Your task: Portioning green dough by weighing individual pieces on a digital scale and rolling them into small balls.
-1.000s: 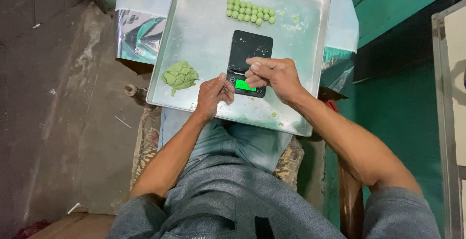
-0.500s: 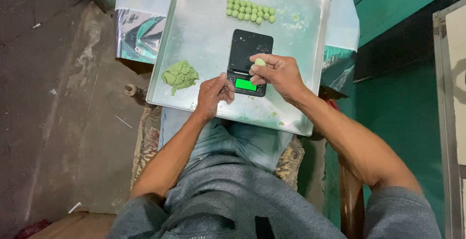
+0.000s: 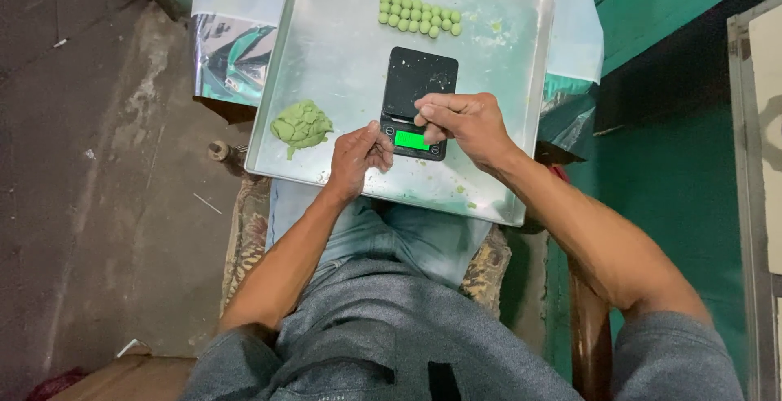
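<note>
A square metal tray (image 3: 326, 35) rests across my lap. On it stands a black digital scale (image 3: 419, 79) with a lit green display (image 3: 411, 140). My right hand (image 3: 464, 124) hovers over the scale's front, its fingers curled around a small piece of green dough that is mostly hidden. My left hand (image 3: 358, 157) lies on the tray by the scale's near-left corner, fingers pinched together, with nothing visible in them. A lump of green dough (image 3: 301, 124) sits to the left of that hand. Several small green dough balls (image 3: 419, 17) are lined up at the tray's far side.
The tray sits over a surface covered in clear plastic (image 3: 232, 51). A green wall (image 3: 676, 124) is close on the right, and a dirty concrete floor (image 3: 90, 189) lies to the left. Green crumbs (image 3: 464, 197) dot the tray's near right part.
My right hand has dropped slightly toward the scale's display and closed its fingers over the pale green piece it showed at its fingertips. The left hand has barely moved.
</note>
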